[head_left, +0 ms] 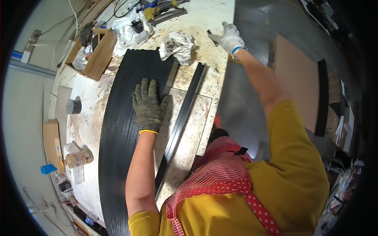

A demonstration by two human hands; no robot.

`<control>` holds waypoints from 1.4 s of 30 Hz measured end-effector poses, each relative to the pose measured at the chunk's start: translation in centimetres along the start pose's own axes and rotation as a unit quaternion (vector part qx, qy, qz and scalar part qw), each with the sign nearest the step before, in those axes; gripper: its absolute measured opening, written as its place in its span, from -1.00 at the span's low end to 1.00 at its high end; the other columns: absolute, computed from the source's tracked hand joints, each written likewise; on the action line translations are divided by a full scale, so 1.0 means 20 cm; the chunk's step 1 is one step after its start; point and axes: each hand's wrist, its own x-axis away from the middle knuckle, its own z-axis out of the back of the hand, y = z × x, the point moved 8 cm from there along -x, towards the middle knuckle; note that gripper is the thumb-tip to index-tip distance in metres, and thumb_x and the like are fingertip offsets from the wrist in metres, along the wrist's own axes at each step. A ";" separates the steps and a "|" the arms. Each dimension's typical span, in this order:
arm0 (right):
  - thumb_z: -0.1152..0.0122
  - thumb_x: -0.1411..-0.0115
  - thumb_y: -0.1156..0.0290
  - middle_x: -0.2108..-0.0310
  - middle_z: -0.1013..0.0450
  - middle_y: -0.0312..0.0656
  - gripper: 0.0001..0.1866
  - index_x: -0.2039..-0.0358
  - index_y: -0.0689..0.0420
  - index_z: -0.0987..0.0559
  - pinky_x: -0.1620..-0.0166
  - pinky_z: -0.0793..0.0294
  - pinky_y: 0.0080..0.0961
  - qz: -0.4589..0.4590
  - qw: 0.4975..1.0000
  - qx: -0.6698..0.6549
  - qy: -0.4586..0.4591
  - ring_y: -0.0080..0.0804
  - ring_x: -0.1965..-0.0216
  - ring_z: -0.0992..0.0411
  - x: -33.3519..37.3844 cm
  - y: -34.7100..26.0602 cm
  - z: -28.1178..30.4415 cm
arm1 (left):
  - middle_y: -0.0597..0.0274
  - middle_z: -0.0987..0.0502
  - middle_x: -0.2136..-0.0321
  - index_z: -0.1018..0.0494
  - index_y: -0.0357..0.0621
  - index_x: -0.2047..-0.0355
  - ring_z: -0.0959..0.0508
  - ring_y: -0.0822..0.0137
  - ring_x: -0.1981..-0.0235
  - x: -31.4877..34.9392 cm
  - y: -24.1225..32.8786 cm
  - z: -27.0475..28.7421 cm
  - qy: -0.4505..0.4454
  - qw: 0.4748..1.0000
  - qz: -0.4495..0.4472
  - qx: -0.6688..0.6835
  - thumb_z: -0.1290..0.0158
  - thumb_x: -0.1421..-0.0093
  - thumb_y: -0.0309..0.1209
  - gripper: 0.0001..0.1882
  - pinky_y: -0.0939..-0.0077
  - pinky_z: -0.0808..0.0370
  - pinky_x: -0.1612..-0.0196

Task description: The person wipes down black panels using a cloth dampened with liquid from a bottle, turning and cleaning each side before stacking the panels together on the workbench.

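Note:
My left hand (149, 104), in a dark green knit glove with a yellow cuff, lies flat on a wide stack of long black ribbed strips (122, 118), fingers stretched forward. Reaching to the table's right edge, my right hand (231, 39) wears a whitish glove with a blue cuff. Its thumb points left, apart from the fingers, beside a small dark piece (212, 38); whether they touch I cannot tell. A narrow black strip with a shiny face (181, 118) lies lengthwise between the stack and my body.
Crumpled white cloth (177, 45) sits beyond the stack, near a yellow-and-grey tool (157, 13). On the left stand an open cardboard box (96, 59), a grey cup (73, 106) and a clear bottle (80, 158). A brown board (295, 78) stands off the table's right side.

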 end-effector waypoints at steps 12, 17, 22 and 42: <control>-0.35 -0.08 -0.09 -0.37 -0.10 0.17 0.03 -0.39 0.18 -0.08 -0.30 -0.25 -0.24 -0.091 0.988 -0.112 -0.056 0.21 -0.32 -0.18 -0.20 0.35 -0.12 | 0.14 -0.38 -0.19 -0.41 0.12 -0.14 -0.33 -0.07 -0.24 -0.38 0.36 -0.04 0.017 0.989 -0.140 -0.045 -0.10 -0.25 -0.13 -0.54 -0.10 -0.22 -0.30; -0.21 -0.23 -0.02 -0.09 -0.43 0.24 -0.21 -0.34 0.09 -0.20 -0.18 -0.36 -0.18 0.019 0.989 -0.092 -0.116 0.11 -0.16 -0.39 -0.26 0.33 -0.10 | 0.07 -0.56 0.05 -0.52 0.06 0.00 -0.57 0.13 0.02 -0.85 0.53 -0.12 -0.059 0.978 -0.178 0.095 -0.11 -0.29 -0.31 -0.73 0.35 -0.54 -0.09; -0.11 -0.31 0.11 -0.04 -0.50 0.09 -0.48 -0.20 0.11 -0.41 -0.10 -0.42 -0.19 0.136 0.978 -0.041 -0.150 0.09 -0.09 -0.43 -0.32 0.35 -0.06 | 0.00 -0.59 0.06 -0.51 -0.19 -0.04 -0.60 0.11 0.06 -0.77 0.35 0.22 0.069 0.970 -0.025 0.231 -0.10 -0.32 -0.37 -0.69 0.34 -0.53 -0.01; 0.08 -0.41 0.00 0.22 -0.54 -0.06 -0.50 0.12 0.23 -0.55 0.14 -0.59 -0.44 0.158 0.904 -0.295 -0.266 -0.34 0.24 -0.52 -0.18 -0.25 -0.25 | -0.06 -0.45 -0.10 -0.48 -0.09 -0.09 -0.48 -0.06 -0.09 -0.35 0.34 -0.03 0.040 0.998 -0.036 -0.035 -0.27 -0.12 -0.33 -0.50 0.11 -0.44 -0.13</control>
